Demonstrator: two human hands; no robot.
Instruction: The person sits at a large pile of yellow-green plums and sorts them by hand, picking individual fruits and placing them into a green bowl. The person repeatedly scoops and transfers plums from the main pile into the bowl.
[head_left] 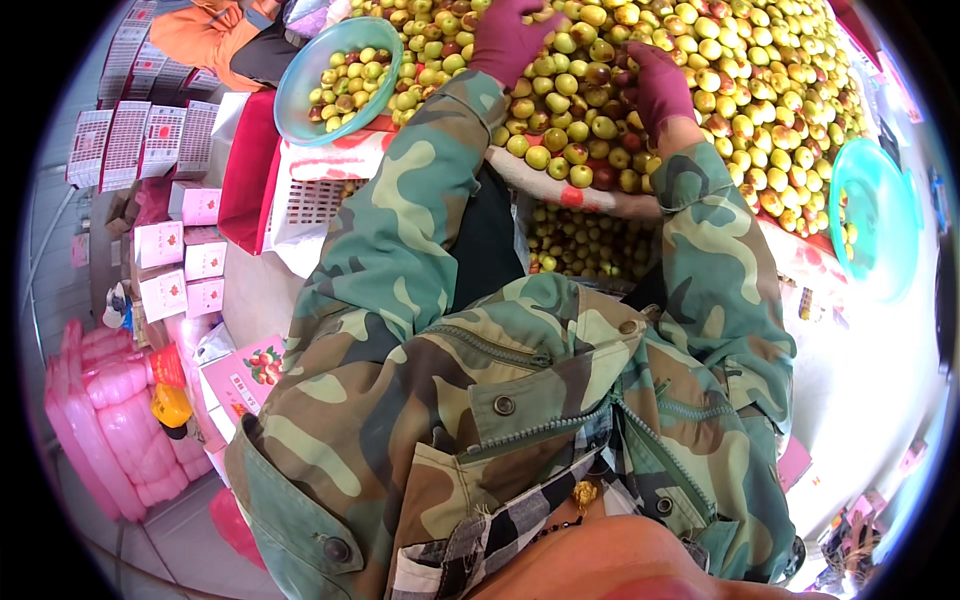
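Note:
A broad heap of yellow-green jujubes (770,110), many with red-brown patches, spreads in front of me. My left hand (507,42), in a maroon glove, is over the far part of the heap with its fingers apart and nothing visible in them. Nearer and to the right, my right hand (661,88), gloved alike, reaches into the fruit. Its fingers look stretched out against the jujubes, though the undersides are hidden. At the heap's left stands a teal basin (285,105) partly filled with jujubes. Another teal basin (880,220), at the right edge, has a few inside.
More jujubes (585,243) lie below the padded table edge (545,183). A white crate (305,215) and a red box (247,175) stand at left, with stacked pink-and-white cartons (160,245) beyond. Pink wrapped bundles (120,430) sit lower left. Another person in orange (205,45) is at upper left.

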